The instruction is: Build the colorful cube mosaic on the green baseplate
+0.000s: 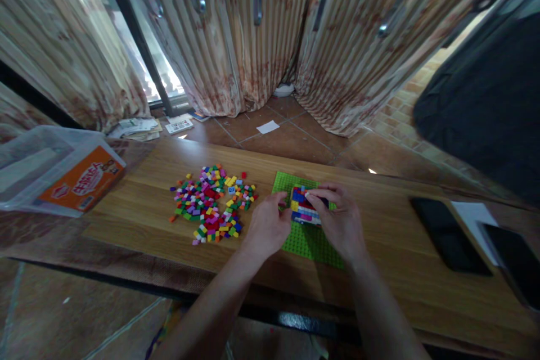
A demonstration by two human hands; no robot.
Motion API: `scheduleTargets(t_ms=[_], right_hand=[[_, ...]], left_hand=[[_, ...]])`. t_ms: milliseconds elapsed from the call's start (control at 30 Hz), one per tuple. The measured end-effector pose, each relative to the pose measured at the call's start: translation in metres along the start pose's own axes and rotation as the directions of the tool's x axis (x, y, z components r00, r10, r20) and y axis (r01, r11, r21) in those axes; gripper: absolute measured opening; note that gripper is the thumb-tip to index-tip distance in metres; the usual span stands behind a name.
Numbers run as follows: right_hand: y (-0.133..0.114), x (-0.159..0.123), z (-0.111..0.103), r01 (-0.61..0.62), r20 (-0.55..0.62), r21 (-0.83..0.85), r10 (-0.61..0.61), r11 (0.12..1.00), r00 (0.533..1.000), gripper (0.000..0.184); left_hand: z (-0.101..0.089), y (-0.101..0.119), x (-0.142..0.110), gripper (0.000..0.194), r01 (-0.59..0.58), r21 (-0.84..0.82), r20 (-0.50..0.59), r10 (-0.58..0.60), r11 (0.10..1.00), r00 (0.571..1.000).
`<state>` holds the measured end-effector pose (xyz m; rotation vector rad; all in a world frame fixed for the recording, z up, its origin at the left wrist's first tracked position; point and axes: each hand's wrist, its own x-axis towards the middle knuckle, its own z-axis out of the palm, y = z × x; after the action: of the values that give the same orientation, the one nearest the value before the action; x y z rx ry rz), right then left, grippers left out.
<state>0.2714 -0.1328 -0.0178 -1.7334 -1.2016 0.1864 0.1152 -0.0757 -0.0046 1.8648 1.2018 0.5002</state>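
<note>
A green studded baseplate [312, 243] lies on the wooden table, with a low block of toy bricks [304, 215] in blue, yellow, white, red and purple built up on it. My right hand [343, 219] reaches over the build from the right, thumb and fingers pinched on what looks like a small white brick [307, 194] at its top. At the build's left side is my left hand [270, 225], its thumb and forefinger apart and nothing visible between them. Whether its fingertips touch the bricks I cannot tell.
Loose coloured bricks [206, 194] are spread left of the baseplate. A clear plastic tub [71, 143] with an orange label stands at the table's left end. To the right lie a black tablet-like slab [449, 233], white paper [472, 216] and a dark phone-like device [514, 256].
</note>
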Motion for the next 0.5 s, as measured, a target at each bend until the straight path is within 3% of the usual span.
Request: scheduleTargets(t_ms=[300,500], right_hand=[[-0.0021,-0.0023,0.0016,0.086,0.004,-0.114,-0.087,0.99,0.996,0.019],[-0.0033,-0.0032,0.0068,0.048,-0.048,-0.132,-0.055,0.99,0.997,0.017]], left_hand=[[0.0006,0.0067,-0.0054,0.037,-0.034,0.063,0.069,0.029,0.997,0.997],[0.001,0.0074,-0.0077,0.041,-0.033,0.087,0.089,0.025,0.996,0.996]])
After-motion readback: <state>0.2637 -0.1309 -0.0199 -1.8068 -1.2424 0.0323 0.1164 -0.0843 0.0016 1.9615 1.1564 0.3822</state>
